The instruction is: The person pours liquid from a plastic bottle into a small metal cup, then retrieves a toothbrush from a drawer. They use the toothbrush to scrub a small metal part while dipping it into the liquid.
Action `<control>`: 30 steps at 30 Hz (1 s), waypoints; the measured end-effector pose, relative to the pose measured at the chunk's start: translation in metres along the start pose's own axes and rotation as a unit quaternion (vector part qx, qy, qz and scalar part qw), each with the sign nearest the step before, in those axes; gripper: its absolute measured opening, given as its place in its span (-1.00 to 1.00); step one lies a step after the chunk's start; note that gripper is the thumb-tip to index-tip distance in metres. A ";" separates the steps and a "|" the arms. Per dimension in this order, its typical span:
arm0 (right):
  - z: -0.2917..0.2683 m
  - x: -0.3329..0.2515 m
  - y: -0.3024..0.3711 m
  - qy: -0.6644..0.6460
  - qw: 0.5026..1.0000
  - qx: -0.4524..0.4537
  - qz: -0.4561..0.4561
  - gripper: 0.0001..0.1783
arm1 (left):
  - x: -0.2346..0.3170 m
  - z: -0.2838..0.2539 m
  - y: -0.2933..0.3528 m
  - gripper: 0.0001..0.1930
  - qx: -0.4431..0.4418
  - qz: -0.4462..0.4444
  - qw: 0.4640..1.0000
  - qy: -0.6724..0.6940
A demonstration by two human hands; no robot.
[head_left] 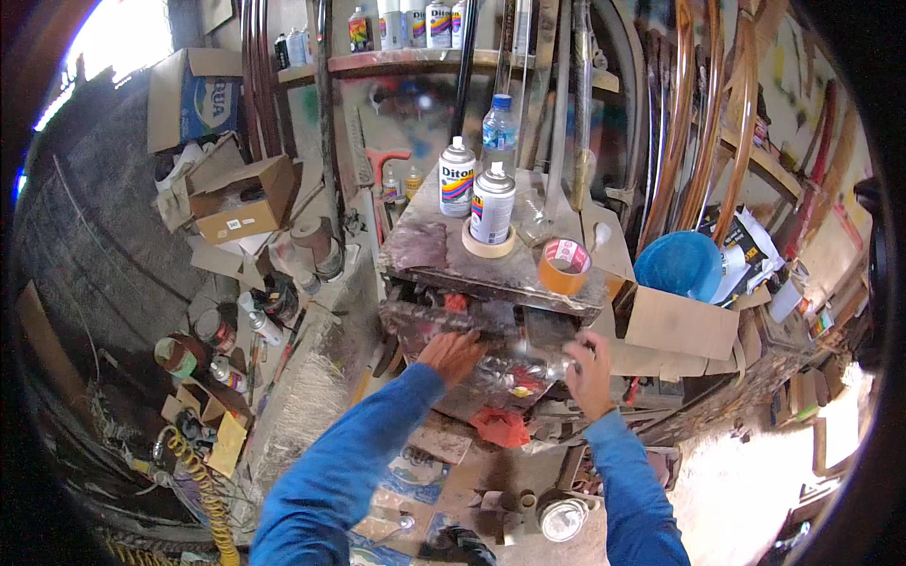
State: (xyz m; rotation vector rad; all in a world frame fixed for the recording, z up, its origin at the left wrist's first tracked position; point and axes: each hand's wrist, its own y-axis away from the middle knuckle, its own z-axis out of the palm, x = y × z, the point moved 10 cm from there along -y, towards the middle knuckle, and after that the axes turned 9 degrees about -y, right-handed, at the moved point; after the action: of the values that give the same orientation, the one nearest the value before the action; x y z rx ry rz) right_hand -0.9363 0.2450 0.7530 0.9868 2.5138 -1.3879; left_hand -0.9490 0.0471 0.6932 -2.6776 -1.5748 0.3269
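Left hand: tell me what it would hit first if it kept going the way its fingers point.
Probably the cluttered lower shelf: the left hand points up and right into it, fingertips already at its edge. Depth is unclear.

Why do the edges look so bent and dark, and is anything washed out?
Head view: the fisheye lens bows straight edges near the black rim; daylight blows out the upper left corner; glare whitens the clear plastic between the left hand and right hand.

Dim w/ blown-out daylight upper left, heavy fisheye bend + dark rim.
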 end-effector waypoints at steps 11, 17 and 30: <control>-0.027 -0.037 0.032 0.013 0.991 -0.008 -0.135 -0.67 | 0.027 -0.013 0.061 -0.55 0.014 0.021 0.997 0.070; -0.050 -0.012 -0.004 0.114 0.993 0.023 0.034 -0.69 | 0.019 0.002 0.080 -0.28 -0.033 -0.004 0.986 0.162; -0.053 -0.017 -0.049 0.175 0.982 0.065 0.002 -0.71 | -0.012 -0.033 -0.034 -0.51 -0.045 0.189 0.973 0.125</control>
State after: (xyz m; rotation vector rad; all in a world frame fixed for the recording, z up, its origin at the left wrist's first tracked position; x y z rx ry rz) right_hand -0.9401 0.2599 0.8251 1.3687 2.6831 -1.5106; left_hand -0.9774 0.0564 0.7311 -2.9376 -1.0334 -0.0806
